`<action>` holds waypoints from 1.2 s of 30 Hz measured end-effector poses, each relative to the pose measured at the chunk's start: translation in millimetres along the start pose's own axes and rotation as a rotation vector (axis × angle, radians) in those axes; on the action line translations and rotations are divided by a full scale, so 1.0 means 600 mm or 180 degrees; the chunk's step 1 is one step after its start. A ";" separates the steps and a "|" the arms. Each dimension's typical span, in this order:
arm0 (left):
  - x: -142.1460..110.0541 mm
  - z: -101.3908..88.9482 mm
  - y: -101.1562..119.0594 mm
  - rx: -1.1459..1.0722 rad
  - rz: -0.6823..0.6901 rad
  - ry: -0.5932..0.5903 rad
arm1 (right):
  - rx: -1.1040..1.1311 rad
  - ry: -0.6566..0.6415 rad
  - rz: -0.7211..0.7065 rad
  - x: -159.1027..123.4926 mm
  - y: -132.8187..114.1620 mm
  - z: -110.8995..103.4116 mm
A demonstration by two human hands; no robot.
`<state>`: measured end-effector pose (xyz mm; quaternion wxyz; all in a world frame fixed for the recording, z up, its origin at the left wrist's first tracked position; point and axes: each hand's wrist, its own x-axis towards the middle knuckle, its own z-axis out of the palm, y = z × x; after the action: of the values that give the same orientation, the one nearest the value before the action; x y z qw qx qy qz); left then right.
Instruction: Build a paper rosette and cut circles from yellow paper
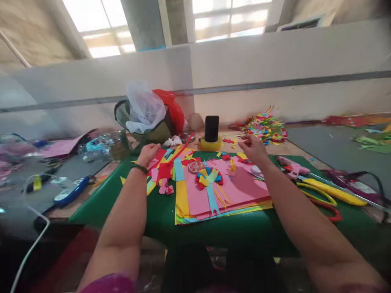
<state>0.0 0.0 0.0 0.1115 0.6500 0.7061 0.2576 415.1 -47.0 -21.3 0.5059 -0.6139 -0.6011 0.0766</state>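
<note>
My left hand [148, 154] hovers over red and yellow paper scraps [163, 169] at the back left of the green table [159, 211]. Its fingers are curled, and what they hold is hidden. My right hand [253, 148] reaches toward the table's far edge with its fingertips pinched together near small paper bits [227, 156]; I cannot name anything in the pinch. Between my arms lies a stack of pink, yellow and blue paper sheets [241, 189]. A small multicoloured paper rosette [209, 177] with blue and yellow strips rests on the stack.
A black phone [211, 128] stands on a yellow tape roll. A heap of colourful paper flowers [265, 126] sits behind my right hand. A pink glue gun [291, 166] and yellow scissors [330, 191] lie at right. Plastic bags [145, 106] crowd the back left.
</note>
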 end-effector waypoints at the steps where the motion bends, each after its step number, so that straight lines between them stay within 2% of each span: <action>1: -0.003 0.002 -0.001 0.0030 0.0022 -0.0066 | 0.0018 -0.0009 -0.0010 0.000 0.002 0.001; 9: -0.019 0.014 0.007 0.0141 0.0095 -0.0526 | 0.0088 -0.0172 0.0057 -0.001 0.001 0.002; 15: -0.028 0.038 0.024 0.0237 0.0118 -0.0748 | 0.0005 -0.0297 0.0172 -0.004 -0.005 0.002; 17: -0.027 0.040 0.025 0.0313 0.0088 -0.0680 | -0.0035 -0.0310 0.0154 -0.005 -0.004 0.002; 22: -0.026 0.027 0.030 0.0552 -0.0069 -0.0205 | -0.0174 -0.0378 0.0126 -0.006 -0.007 0.000; 24: -0.032 0.027 0.038 0.0553 -0.0037 -0.0343 | -0.0261 -0.0426 0.0133 -0.007 -0.012 -0.002; 28: -0.050 0.044 0.058 0.0382 0.0122 -0.0894 | -0.0457 -0.0543 0.0160 -0.009 -0.018 -0.004; 32: -0.060 0.064 0.068 0.0046 0.0252 -0.0973 | -0.0585 -0.0560 0.0124 -0.008 -0.016 -0.001; 36: -0.053 0.071 0.062 -0.0384 0.0292 -0.1043 | -0.0660 -0.0653 0.0107 -0.008 -0.015 0.001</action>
<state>57.2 -21.0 -23.0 0.2520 0.7070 0.6313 0.1950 407.5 -52.8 -17.4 0.3743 -0.6618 -0.6440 0.0849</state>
